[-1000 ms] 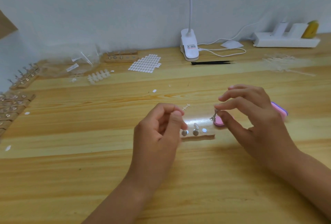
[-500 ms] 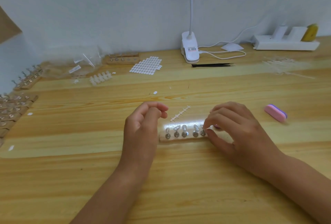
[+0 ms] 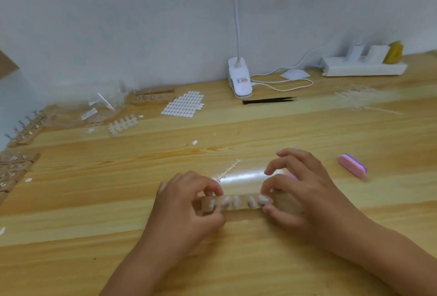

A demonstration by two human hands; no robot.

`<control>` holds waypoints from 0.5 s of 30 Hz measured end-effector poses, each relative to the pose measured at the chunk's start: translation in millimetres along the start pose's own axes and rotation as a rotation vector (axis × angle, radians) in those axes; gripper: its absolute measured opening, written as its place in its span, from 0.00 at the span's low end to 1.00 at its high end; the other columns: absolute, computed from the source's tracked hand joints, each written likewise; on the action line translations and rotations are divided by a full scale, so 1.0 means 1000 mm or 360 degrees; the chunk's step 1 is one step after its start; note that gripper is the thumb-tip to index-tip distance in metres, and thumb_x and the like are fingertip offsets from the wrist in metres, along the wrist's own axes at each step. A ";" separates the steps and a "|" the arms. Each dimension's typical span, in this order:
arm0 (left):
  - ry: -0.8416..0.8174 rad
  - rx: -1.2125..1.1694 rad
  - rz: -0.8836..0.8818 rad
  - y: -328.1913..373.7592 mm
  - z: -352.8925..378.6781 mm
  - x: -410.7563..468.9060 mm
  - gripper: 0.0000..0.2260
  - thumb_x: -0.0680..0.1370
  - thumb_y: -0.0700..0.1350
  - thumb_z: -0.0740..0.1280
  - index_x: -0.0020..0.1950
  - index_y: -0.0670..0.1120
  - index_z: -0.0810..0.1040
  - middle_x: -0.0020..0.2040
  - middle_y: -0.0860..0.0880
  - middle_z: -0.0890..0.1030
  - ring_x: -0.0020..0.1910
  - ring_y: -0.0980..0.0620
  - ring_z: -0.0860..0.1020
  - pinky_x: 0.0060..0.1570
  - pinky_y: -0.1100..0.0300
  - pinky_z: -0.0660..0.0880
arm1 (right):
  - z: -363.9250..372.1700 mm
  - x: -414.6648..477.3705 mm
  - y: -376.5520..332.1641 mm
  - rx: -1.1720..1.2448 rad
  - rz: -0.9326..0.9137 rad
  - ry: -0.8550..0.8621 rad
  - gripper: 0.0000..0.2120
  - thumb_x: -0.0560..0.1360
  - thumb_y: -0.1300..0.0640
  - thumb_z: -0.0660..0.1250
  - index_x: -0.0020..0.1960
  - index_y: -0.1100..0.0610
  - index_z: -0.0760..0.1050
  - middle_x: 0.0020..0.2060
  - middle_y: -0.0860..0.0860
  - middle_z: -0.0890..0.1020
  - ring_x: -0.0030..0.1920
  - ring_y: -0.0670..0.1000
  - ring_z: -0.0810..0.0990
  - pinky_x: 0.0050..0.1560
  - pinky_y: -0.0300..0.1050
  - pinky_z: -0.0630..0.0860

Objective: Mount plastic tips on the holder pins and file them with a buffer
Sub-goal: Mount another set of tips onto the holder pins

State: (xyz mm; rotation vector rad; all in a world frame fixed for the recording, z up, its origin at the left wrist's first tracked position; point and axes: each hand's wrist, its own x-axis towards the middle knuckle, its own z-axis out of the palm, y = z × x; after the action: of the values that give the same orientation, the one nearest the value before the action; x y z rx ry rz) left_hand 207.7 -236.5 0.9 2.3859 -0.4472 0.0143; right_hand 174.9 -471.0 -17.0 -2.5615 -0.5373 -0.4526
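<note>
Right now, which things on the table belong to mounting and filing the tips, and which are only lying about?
In the job: wooden holder, gripped at its ends by the left hand and the right hand; plastic tips on its pins; pink buffer, lying untouched.
Lying about: lamp clip; black tweezers; power strip; plastic bags.

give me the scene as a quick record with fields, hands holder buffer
holder: small wooden holder block, row of white plastic tips on its pins, blurred
left hand: pinches the block's left end
right hand: pinches its right end
buffer: pink and purple buffer block, on the wooden table, right of both hands, untouched
far edge: black tweezers, white clip lamp
</note>
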 end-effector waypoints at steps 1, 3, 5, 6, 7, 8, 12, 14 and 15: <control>0.0027 -0.0067 0.0034 0.004 -0.002 0.001 0.10 0.59 0.56 0.67 0.39 0.59 0.80 0.40 0.59 0.80 0.43 0.58 0.75 0.49 0.60 0.67 | -0.007 0.001 0.001 0.0036 -0.0011 0.0012 0.09 0.68 0.54 0.81 0.44 0.52 0.82 0.49 0.45 0.81 0.63 0.52 0.76 0.63 0.48 0.70; 0.0065 -0.0163 0.0105 0.015 -0.007 0.008 0.11 0.58 0.56 0.66 0.37 0.59 0.82 0.40 0.61 0.80 0.42 0.56 0.77 0.47 0.64 0.69 | -0.025 0.006 0.004 0.0105 -0.0002 0.0033 0.06 0.68 0.53 0.78 0.42 0.51 0.82 0.43 0.40 0.81 0.53 0.43 0.77 0.56 0.39 0.70; 0.0086 -0.0162 0.0209 0.028 -0.007 0.022 0.10 0.59 0.55 0.66 0.38 0.59 0.82 0.40 0.60 0.80 0.41 0.58 0.77 0.42 0.74 0.67 | -0.046 0.010 0.010 0.0125 0.0064 0.0034 0.05 0.67 0.51 0.74 0.41 0.49 0.81 0.40 0.38 0.79 0.46 0.41 0.76 0.51 0.37 0.70; 0.0088 -0.0161 0.0269 0.037 -0.005 0.032 0.11 0.60 0.55 0.66 0.40 0.59 0.82 0.41 0.60 0.80 0.41 0.60 0.77 0.41 0.76 0.67 | -0.058 0.011 0.015 0.0143 0.0108 0.0032 0.05 0.67 0.49 0.72 0.41 0.49 0.80 0.39 0.38 0.79 0.45 0.42 0.75 0.50 0.36 0.70; 0.0072 -0.0176 0.0323 0.046 -0.001 0.043 0.12 0.61 0.56 0.66 0.43 0.60 0.82 0.42 0.61 0.80 0.42 0.62 0.77 0.41 0.76 0.67 | -0.070 0.010 0.024 0.0179 0.0171 0.0030 0.06 0.67 0.48 0.71 0.41 0.48 0.79 0.39 0.39 0.79 0.45 0.42 0.75 0.49 0.36 0.70; 0.0034 -0.0189 0.0379 0.057 0.005 0.055 0.14 0.62 0.57 0.66 0.47 0.61 0.81 0.45 0.63 0.80 0.44 0.63 0.77 0.42 0.76 0.68 | -0.083 0.008 0.035 0.0214 0.0263 0.0039 0.06 0.68 0.47 0.70 0.41 0.48 0.79 0.39 0.40 0.79 0.45 0.43 0.75 0.48 0.35 0.70; -0.0180 -0.0240 0.0610 0.102 0.061 0.108 0.22 0.71 0.51 0.73 0.63 0.61 0.72 0.56 0.64 0.75 0.54 0.67 0.74 0.47 0.75 0.69 | -0.124 -0.008 0.109 0.0111 0.0778 0.0321 0.06 0.68 0.54 0.76 0.41 0.50 0.79 0.36 0.43 0.78 0.43 0.40 0.74 0.42 0.31 0.67; -0.0339 -0.0270 0.0672 0.131 0.102 0.130 0.20 0.75 0.49 0.71 0.66 0.59 0.71 0.60 0.63 0.71 0.52 0.69 0.75 0.47 0.75 0.69 | -0.139 -0.019 0.155 0.0047 0.1130 0.0583 0.07 0.69 0.58 0.77 0.40 0.51 0.79 0.35 0.45 0.78 0.38 0.43 0.75 0.39 0.32 0.68; -0.0453 -0.0319 0.0657 0.147 0.122 0.141 0.19 0.76 0.50 0.69 0.66 0.58 0.71 0.61 0.63 0.70 0.48 0.67 0.78 0.45 0.73 0.72 | -0.147 -0.025 0.177 0.0029 0.1306 0.0721 0.07 0.70 0.58 0.77 0.40 0.51 0.79 0.35 0.45 0.78 0.36 0.44 0.75 0.37 0.32 0.69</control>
State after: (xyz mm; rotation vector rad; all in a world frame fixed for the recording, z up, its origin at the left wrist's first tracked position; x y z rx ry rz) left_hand 279.6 -462.0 21.6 2.0682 -1.0205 -0.1765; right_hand 200.8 -696.8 26.2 -2.2863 0.6433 -0.6668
